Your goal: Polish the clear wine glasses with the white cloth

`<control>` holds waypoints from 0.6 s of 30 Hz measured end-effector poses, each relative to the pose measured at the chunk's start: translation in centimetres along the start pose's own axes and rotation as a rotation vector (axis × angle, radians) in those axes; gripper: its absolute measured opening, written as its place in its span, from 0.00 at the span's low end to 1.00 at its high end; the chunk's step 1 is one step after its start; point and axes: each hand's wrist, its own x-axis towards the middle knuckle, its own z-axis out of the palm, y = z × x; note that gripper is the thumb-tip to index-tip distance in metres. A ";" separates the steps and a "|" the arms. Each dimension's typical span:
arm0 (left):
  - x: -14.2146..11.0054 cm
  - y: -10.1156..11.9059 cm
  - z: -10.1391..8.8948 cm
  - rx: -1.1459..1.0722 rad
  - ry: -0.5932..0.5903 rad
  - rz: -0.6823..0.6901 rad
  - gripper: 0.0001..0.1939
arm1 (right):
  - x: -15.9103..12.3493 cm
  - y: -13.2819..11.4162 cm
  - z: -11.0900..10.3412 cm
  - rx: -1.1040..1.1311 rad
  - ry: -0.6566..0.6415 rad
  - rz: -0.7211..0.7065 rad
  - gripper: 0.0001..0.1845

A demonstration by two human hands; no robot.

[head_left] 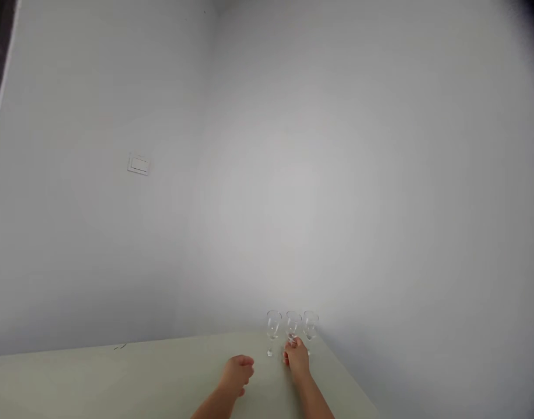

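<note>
Three clear stemmed glasses stand in a row near the far right corner of a pale table (118, 378): a left glass (273, 327), a middle glass (293, 323) and a right glass (311, 323). My right hand (297, 358) is closed around the stem of the middle glass, hiding its foot. My left hand (237, 374) hovers just over the tabletop, left of the glasses, with its fingers loosely curled and nothing in them that I can see.
White walls meet in a corner behind the table. A white switch plate (138, 165) sits on the left wall. A small dark mark (120, 347) lies near the table's back edge.
</note>
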 end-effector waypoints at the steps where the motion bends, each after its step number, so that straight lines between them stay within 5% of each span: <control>1: 1.3 0.5 1.3 -0.034 0.006 -0.006 0.13 | 0.2 0.2 0.0 -0.016 -0.003 -0.005 0.15; 6: 5.3 1.9 6.1 -0.177 0.040 0.005 0.21 | -0.6 1.2 -0.7 -0.109 0.051 -0.078 0.11; 11: 7.4 2.5 8.8 -0.208 0.027 0.035 0.16 | -1.1 1.5 -1.1 -0.172 0.123 -0.140 0.14; 15: 8.1 1.9 8.7 -0.124 0.029 0.071 0.11 | -0.5 1.7 -0.9 -0.209 0.122 -0.152 0.16; 18: 7.5 1.1 6.6 -0.048 0.077 0.122 0.11 | -0.2 1.8 -1.0 -0.219 0.114 -0.156 0.17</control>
